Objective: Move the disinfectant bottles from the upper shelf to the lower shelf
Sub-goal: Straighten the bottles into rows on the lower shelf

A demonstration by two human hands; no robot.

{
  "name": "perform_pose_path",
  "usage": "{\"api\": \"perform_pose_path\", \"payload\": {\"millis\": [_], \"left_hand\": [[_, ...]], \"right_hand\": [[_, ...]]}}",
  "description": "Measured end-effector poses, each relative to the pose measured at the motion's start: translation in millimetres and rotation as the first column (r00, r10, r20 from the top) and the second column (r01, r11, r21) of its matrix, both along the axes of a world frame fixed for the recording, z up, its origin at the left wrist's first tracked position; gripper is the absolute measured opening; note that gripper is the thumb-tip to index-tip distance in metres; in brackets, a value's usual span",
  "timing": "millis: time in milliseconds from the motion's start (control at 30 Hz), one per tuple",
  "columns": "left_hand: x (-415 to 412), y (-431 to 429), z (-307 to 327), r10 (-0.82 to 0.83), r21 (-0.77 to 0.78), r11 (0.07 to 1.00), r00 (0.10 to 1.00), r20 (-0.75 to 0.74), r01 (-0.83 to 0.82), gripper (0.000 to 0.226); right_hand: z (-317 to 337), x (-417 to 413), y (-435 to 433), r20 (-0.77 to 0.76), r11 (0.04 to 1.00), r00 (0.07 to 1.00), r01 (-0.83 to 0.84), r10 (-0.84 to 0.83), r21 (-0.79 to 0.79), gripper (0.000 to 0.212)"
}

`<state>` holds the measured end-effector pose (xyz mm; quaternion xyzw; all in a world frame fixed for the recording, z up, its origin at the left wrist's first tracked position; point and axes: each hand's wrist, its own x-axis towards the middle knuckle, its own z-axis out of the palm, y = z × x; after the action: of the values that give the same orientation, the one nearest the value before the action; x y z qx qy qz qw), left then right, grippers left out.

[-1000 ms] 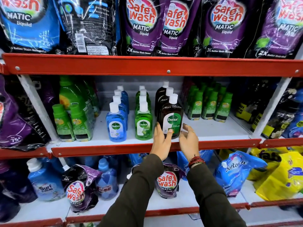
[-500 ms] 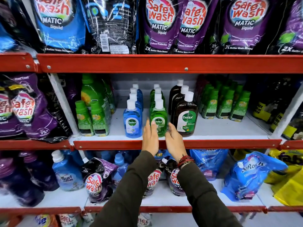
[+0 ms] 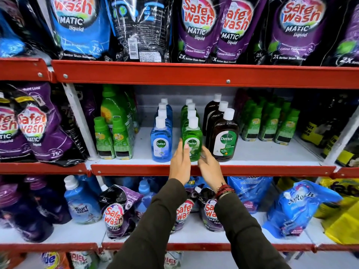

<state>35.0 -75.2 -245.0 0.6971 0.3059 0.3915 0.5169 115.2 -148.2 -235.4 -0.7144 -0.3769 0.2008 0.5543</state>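
Three rows of Dettol disinfectant bottles stand on the middle shelf point(image 3: 262, 152): blue ones point(image 3: 161, 141), green ones point(image 3: 192, 136) and brown ones point(image 3: 225, 139), all with white caps. My left hand point(image 3: 180, 162) lies flat against the left side of the front green bottle. My right hand point(image 3: 210, 166) is at that bottle's right side, fingers spread. Neither hand has closed around it. The shelf below point(image 3: 194, 230) holds Safe wash pouches point(image 3: 114, 212) and blue bottles.
Small green bottles point(image 3: 112, 140) stand left of the Dettol rows, more green bottles point(image 3: 270, 125) to the right. Large Safe wash pouches point(image 3: 198, 30) fill the top shelf. A red shelf lip point(image 3: 136, 169) runs in front. A Softouch pouch point(image 3: 297, 208) lies lower right.
Both hands have moved left from the front brown bottle to either side of the front green bottle. The view has shifted left as well.
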Motion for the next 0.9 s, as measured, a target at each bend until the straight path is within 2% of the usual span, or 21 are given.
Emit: {"api": "perform_pose_path", "payload": {"millis": [167,233,367,433,500,600,700,800,900], "left_hand": [[-1.7,2.4,0.0,-0.029,0.008,1.000,0.999,-0.040,0.029,0.059],[-4.7,-0.6,-0.6,-0.017,0.030,0.999,1.000,-0.021,0.017,0.059],[-23.5,-2.0,-3.8,0.179,0.224,0.948,0.961,0.211,-0.226,0.049],[-35.4,10.0,-1.6,0.302,0.219,0.901,0.904,0.302,-0.374,0.048],[-44.0,27.5,2.6,0.367,0.152,0.892,0.879,0.305,-0.425,0.048],[-51.7,51.7,4.5,0.287,-0.016,0.958,0.947,0.146,-0.288,0.053],[-57.2,61.3,3.2,0.169,-0.036,0.985,0.986,-0.003,-0.169,0.057],[-60.0,65.6,3.5,0.133,-0.054,0.989,0.990,-0.055,-0.136,0.062],[-61.8,68.1,4.1,0.099,-0.054,0.993,0.995,-0.029,-0.100,0.068]], "right_hand": [[3.4,-1.6,-1.5,-0.016,1.000,1.000,-0.002,0.003,0.003,0.058],[0.7,-5.1,-2.1,0.015,0.999,0.999,0.051,-0.051,0.019,0.057],[-10.1,-23.3,0.1,0.104,0.975,0.979,0.157,-0.175,0.158,0.043],[-13.2,-37.4,7.6,0.121,0.984,0.988,0.076,-0.096,0.159,0.043],[-11.7,-51.0,20.2,0.130,0.994,0.991,-0.055,0.042,0.097,0.050],[-6.7,-63.9,39.2,0.121,0.994,0.987,-0.103,0.108,-0.045,0.055],[-5.6,-66.5,49.9,0.167,0.984,0.982,-0.062,0.089,-0.165,0.057],[-2.8,-67.5,51.9,0.207,0.972,0.974,-0.045,0.094,-0.232,0.065],[0.0,-68.0,50.6,0.171,0.983,0.981,-0.058,0.088,-0.173,0.054]]}}
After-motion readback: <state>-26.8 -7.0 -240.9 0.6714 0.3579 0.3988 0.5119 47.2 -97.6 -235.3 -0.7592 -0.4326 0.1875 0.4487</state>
